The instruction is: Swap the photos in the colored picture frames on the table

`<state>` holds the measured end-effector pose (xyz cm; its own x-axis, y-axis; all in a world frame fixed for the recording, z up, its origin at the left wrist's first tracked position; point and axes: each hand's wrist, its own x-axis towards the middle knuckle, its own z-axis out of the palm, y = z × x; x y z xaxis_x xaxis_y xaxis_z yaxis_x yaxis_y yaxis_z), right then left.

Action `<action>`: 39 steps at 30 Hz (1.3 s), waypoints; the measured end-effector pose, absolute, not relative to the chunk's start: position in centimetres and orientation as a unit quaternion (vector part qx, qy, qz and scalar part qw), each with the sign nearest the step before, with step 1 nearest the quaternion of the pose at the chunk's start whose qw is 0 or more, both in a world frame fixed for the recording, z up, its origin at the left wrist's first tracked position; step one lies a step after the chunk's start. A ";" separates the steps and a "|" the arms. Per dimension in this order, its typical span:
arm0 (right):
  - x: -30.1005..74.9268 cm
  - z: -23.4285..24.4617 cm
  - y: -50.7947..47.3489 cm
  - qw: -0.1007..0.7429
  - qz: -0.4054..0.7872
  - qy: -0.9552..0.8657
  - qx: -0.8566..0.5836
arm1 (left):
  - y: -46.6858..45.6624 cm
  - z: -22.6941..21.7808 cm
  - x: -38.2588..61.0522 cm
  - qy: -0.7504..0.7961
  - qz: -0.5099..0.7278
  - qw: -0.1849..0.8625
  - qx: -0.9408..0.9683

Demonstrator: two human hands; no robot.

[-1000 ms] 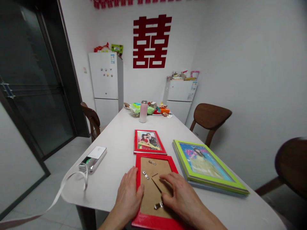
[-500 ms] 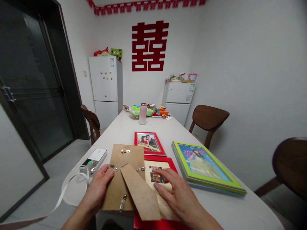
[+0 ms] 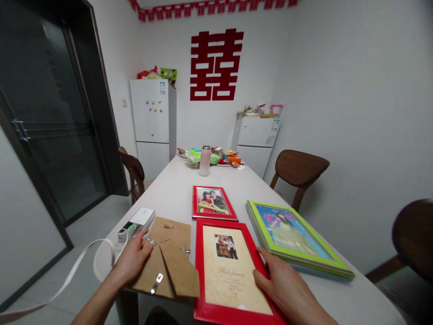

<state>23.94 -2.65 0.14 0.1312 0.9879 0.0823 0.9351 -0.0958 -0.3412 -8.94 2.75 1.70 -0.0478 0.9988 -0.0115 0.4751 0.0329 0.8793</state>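
My left hand (image 3: 133, 257) grips the left edge of a brown photo frame backing board (image 3: 147, 275), thumb on top. The board has metal clips and a folded stand leg (image 3: 181, 271); it lies at the table's near left edge. To its right is a large red photo frame (image 3: 201, 289), face up. Inside it shows a cream insert sheet (image 3: 237, 289) with a small printed picture. My right hand (image 3: 284, 280) holds the red frame's right side, thumb over the rim; the other fingers are partly hidden.
Beyond lies a smaller red photo frame (image 3: 232, 210). A green photo frame (image 3: 338, 264) rests on others at right. A device with a green light (image 3: 140, 219) and a white strap (image 3: 79, 268) are at left. A pink bottle (image 3: 204, 162) stands farther back, before a colourful pile (image 3: 233, 160).
The backing board has shifted left and lower, and its stand leg lies flatter, uncovering the large red frame. My right hand has moved from above the insert to the frame's right side.
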 end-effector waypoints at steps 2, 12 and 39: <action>23.7 0.4 -2.5 0.146 0.079 -0.656 -0.737 | 2.8 1.5 -9.1 0.645 0.336 0.276 0.628; 24.5 1.5 -2.6 0.322 0.253 -0.579 -0.705 | -0.3 1.5 -6.0 0.606 0.216 0.137 0.754; 23.9 4.2 -3.5 0.433 0.448 -0.474 -0.622 | 0.0 8.5 2.3 0.405 0.491 0.520 0.570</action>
<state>23.88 -3.49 4.20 0.1484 0.9779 -0.1473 0.2023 -0.1758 -0.9634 2.27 0.02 8.54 0.1904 0.9719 0.1385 -0.0489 -0.1315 0.9901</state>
